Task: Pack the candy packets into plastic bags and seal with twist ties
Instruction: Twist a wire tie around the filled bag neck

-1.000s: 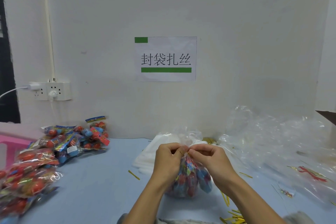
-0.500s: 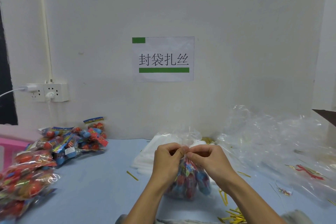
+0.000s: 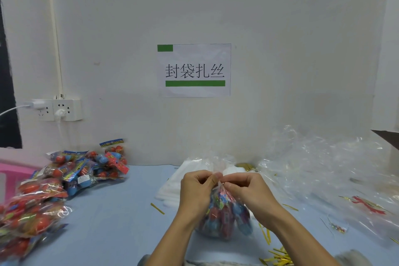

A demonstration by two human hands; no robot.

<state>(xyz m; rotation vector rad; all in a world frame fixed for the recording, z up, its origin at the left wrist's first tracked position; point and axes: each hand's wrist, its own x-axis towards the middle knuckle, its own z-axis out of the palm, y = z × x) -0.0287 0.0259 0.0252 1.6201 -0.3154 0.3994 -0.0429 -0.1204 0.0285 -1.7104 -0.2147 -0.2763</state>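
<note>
A clear plastic bag (image 3: pixel 224 218) filled with red and blue candy packets stands on the blue table (image 3: pixel 112 229) in front of me. My left hand (image 3: pixel 197 190) and my right hand (image 3: pixel 248 192) meet at its gathered neck and pinch it from both sides. Whether a twist tie sits between the fingertips is hidden. The bag's loose top (image 3: pixel 218 162) fans out above my fingers. Gold twist ties (image 3: pixel 278 258) lie scattered at the lower right, and one lone tie (image 3: pixel 157 208) lies left of the bag.
Loose candy packets (image 3: pixel 86 168) are heaped at the left, with more (image 3: pixel 30 211) nearer me. A stack of flat white bags (image 3: pixel 170 190) lies behind my hands. Crumpled clear plastic (image 3: pixel 328 170) fills the right side. A pink bin (image 3: pixel 8 173) sits far left.
Both hands stay at the bag's neck with small finger movements. The bag has shifted slightly. The view has drifted a little.
</note>
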